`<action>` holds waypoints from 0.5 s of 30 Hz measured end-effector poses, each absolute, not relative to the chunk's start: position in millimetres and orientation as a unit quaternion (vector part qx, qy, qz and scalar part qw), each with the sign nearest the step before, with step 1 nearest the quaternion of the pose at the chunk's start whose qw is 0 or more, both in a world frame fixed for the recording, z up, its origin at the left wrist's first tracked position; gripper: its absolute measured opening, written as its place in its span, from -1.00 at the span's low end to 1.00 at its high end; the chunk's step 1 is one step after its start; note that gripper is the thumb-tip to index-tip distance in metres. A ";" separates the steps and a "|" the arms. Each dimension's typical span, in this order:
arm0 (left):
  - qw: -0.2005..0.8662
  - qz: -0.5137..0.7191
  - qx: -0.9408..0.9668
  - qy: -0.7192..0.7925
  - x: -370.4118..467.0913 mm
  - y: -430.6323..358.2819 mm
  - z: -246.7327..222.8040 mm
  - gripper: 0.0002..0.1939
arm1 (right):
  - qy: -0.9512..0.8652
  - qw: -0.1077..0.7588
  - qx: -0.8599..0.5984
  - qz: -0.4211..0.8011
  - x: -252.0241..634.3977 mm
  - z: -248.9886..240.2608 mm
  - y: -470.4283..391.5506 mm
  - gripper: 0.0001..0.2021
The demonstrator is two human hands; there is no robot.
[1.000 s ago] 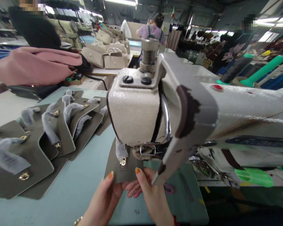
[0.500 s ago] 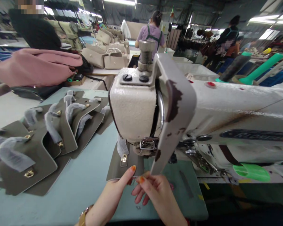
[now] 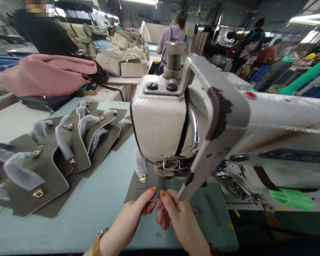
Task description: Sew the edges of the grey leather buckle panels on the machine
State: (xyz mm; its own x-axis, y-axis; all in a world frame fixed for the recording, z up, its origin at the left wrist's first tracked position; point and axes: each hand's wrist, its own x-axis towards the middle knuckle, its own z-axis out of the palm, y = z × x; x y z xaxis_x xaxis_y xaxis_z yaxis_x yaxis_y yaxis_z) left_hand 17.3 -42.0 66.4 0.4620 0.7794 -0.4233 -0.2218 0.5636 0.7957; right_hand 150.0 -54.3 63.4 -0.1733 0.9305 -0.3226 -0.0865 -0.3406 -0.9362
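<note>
A grey-brown panel [image 3: 133,187] with a gold clasp and a plastic-wrapped strap lies partly under the head of a white sewing machine [image 3: 160,124]. My left hand [image 3: 138,213] pinches its near edge between thumb and fingers. Just to the right, my right hand [image 3: 173,215] grips the same edge, thumb on top and fingers curled below. The panel's far part is hidden behind the machine head.
Several similar panels [image 3: 80,153] with wrapped straps overlap at the left of the blue-green table [image 3: 104,202]. A pink cloth [image 3: 48,74] and beige bags [image 3: 134,67] sit behind. People [image 3: 173,39] work farther back.
My right hand's thumb has come down on the panel's edge and its fingers have curled in. The view has shifted, so the machine appears farther right. My left hand keeps its hold.
</note>
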 end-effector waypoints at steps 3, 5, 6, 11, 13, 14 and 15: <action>0.796 0.323 0.332 0.389 18.3 -43.7 65.5 -0.49 | -0.422 0.396 -0.506 0.640 151.7 63.8 -55.4 -0.55; 0.797 0.326 0.327 0.388 16.8 -44.9 62.7 -0.52 | -0.429 0.393 -0.508 0.635 152.2 63.9 -55.3 -0.56; 0.798 0.327 0.326 0.387 15.9 -45.3 61.1 -0.54 | -0.432 0.393 -0.510 0.631 152.3 63.8 -55.1 -0.56; 0.796 0.341 0.325 0.381 15.0 -42.4 59.2 -0.54 | -0.433 0.398 -0.519 0.621 150.4 62.2 -51.9 -0.57; 0.796 0.343 0.331 0.374 15.3 -38.8 60.7 -0.53 | -0.431 0.401 -0.519 0.619 149.5 62.8 -49.3 -0.57; 0.789 0.341 0.337 0.383 15.1 -36.8 61.1 -0.52 | -0.433 0.402 -0.520 0.617 149.3 63.6 -47.7 -0.57; 0.776 0.342 0.343 0.405 14.4 -34.7 61.0 -0.51 | -0.435 0.401 -0.521 0.616 149.1 64.6 -46.0 -0.57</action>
